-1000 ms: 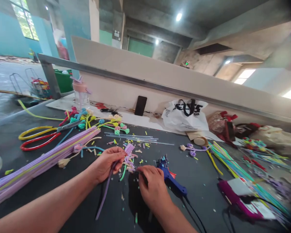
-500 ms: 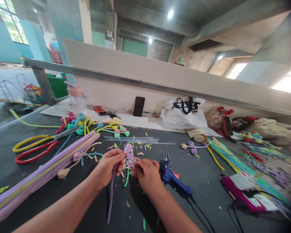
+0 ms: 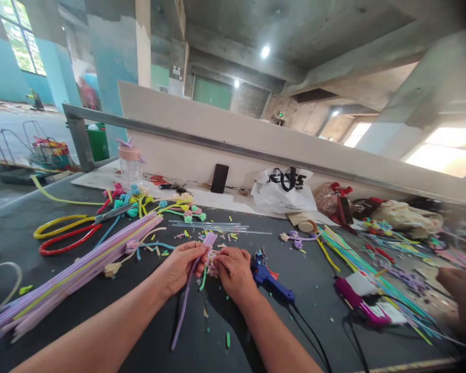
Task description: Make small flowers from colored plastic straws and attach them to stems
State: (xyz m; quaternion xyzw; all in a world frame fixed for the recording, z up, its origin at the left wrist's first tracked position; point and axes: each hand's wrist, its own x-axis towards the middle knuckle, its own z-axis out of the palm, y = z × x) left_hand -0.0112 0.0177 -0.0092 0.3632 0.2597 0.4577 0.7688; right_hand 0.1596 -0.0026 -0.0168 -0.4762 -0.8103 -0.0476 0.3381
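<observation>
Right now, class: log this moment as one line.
left hand: holds purple pipe cleaner | right hand: on cut pieces | blue glue gun: beside right hand

Bare mat (image 3: 101, 321) near; glue gun (image 3: 270, 280) crowds right hand (image 3: 235, 272).

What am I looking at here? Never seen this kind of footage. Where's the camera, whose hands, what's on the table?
No machine: a person works bare-handed, filmed by a camera on their own head that looks forward and down. The left hand pinches a purple pipe cleaner near its curled top. The right hand rests on a small pile of cut pieces beside it. On the dark table lie a bundle of lilac pipe cleaners, scissors with yellow and red handles, a blue glue gun, clear glue sticks and finished little flowers. A phone leans against the back board.
</observation>
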